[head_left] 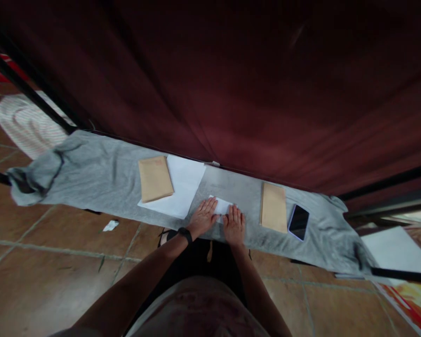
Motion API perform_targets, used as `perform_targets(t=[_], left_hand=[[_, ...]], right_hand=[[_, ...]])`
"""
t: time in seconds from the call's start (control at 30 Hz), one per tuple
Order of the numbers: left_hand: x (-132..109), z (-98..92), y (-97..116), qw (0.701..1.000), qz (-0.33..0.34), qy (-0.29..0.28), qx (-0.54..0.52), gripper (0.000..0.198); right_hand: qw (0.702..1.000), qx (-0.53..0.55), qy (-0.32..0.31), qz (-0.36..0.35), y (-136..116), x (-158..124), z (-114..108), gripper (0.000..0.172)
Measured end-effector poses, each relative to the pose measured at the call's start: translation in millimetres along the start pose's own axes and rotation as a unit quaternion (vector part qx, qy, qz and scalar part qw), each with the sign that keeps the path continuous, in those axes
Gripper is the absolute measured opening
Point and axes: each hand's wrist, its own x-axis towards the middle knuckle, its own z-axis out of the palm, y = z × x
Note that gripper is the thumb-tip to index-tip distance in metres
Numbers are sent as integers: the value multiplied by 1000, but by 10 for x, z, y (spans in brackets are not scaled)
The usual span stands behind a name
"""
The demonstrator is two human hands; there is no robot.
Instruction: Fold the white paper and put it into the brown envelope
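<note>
Where the far left of the view is reached, a pale striped cloth [31, 121] is seen beside dark poles [44, 110], and to its right a narrow desk [101, 161], covered in grey fabric, is stretched across. In front of it, a white scrap [111, 225] is seen on the tiled floor [73, 269]. Farther right, a brown packet [156, 180] is set at a slant on white sheets [186, 185].

Just beside the sheets, the left hand [204, 216] is laid palm down, a dark band [185, 235] being worn at its wrist; the left end of a small white paper [221, 205] is covered by its fingers. The paper is placed on the desk between the two hands and slightly beyond them, with its long axis set roughly left to right, across the line of the fingers. Its right end is covered by the right hand [234, 222], also spread flat. Nothing appears to be gripped by either hand, and neither is clearly nearer, since one end is touched by each; whether an edge is pinched under the thumbs cannot be told.

To the right, a second brown packet [273, 207] is laid lengthwise away from the body, with a phone [299, 222] placed just beside it.
</note>
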Motion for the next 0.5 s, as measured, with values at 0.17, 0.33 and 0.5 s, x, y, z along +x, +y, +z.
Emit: perform_targets(t=[0.17, 0.33, 0.5], left_hand=[[-13, -4, -21, 1000, -21, 12, 18, 59], [16, -17, 24, 999, -37, 16, 26, 58], [57, 12, 195, 999, -17, 21, 23, 56]], right_hand=[[1000, 4, 10, 16, 54, 12, -16, 57], [1000, 21, 7, 16, 105, 3, -33, 57], [1000, 16, -1, 21, 81, 11, -61, 55]])
